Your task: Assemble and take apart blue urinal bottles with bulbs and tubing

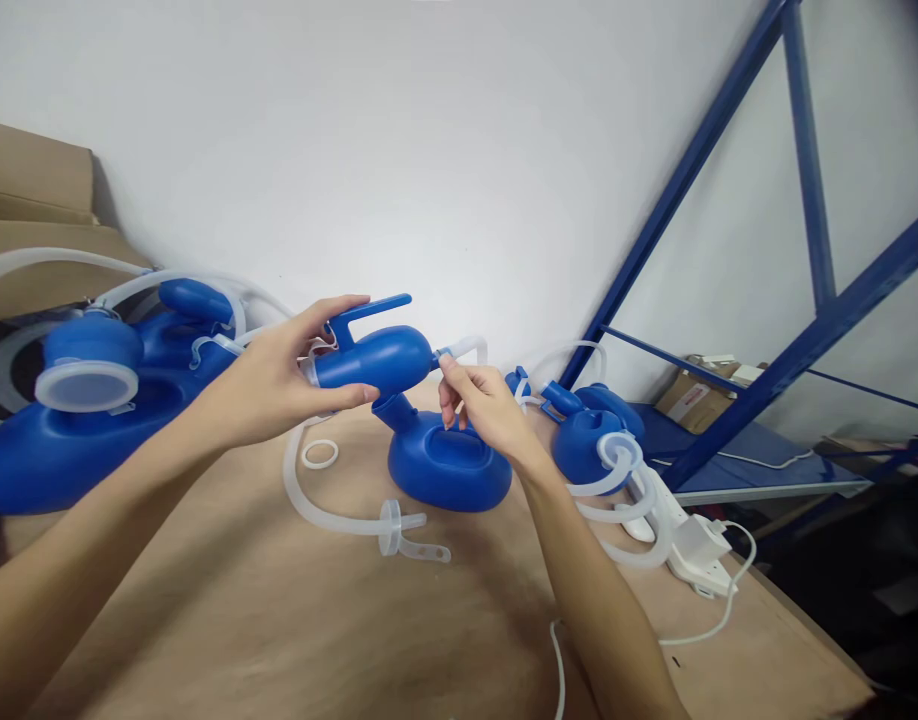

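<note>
My left hand (279,375) is wrapped round a blue plastic funnel piece (388,360) with a flat handle on top, held above the table. At the narrow end of that piece, my right hand (478,395) pinches the joint where a clear tube (470,345) meets it. Just below stands a blue plastic bottle (444,475) with a handle hole, its neck slanting up to the left. In front of the bottle lies a translucent cap (390,527) with a strap and a curved tube. A white ring (320,454) rests left of the bottle.
Larger blue bottles (46,450) with tubes crowd the left, beside cardboard boxes (39,180). At the right are another blue bottle (590,440) with coiled tubing, a white power strip (691,545) with a cord, and a blue metal rack (729,130). A white wall stands behind the table.
</note>
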`<state>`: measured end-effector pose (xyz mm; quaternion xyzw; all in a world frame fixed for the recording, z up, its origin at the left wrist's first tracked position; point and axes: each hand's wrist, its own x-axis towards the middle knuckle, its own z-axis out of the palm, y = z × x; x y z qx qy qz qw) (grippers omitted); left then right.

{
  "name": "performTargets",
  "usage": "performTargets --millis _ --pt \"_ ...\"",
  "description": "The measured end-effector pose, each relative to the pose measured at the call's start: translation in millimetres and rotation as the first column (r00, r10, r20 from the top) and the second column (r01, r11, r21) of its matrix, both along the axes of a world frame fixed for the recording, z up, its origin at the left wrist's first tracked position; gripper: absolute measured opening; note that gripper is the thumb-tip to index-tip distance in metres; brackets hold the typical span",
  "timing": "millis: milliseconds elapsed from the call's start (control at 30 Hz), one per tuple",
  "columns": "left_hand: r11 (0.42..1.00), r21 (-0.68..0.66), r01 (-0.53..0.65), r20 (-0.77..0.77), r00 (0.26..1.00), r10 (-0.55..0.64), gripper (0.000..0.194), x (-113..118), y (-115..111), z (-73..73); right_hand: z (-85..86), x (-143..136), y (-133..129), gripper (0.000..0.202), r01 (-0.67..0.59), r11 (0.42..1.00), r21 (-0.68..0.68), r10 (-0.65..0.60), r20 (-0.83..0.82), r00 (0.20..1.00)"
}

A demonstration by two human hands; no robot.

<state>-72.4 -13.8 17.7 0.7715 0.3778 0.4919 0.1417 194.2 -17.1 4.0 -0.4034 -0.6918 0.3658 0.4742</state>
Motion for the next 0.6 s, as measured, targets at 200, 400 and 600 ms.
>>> performTargets --millis 200,400,600 --pt "0.991 0.129 -0.022 -0.026 0.999 0.025 0.087 2.3 -12.9 8.5 2.1 -10.1 -3.0 0.064 -0.241 0.945 -0.221 0.160 -0.328 0.931" --pt "0.993 0.106 -0.047 -0.135 0.989 0.061 0.092 -8.5 -11.8 10.5 1.4 -12.6 -4.0 0.062 -0.308 0.933 -0.185 0.212 -0.407 0.889" --pt "0.999 -0.011 -0.046 -0.089 0.995 0.045 0.092 -9.5 -12.4 12.7 0.6 -10.9 -1.3 0.062 -0.284 0.950 -0.131 0.196 -0.459 0.867"
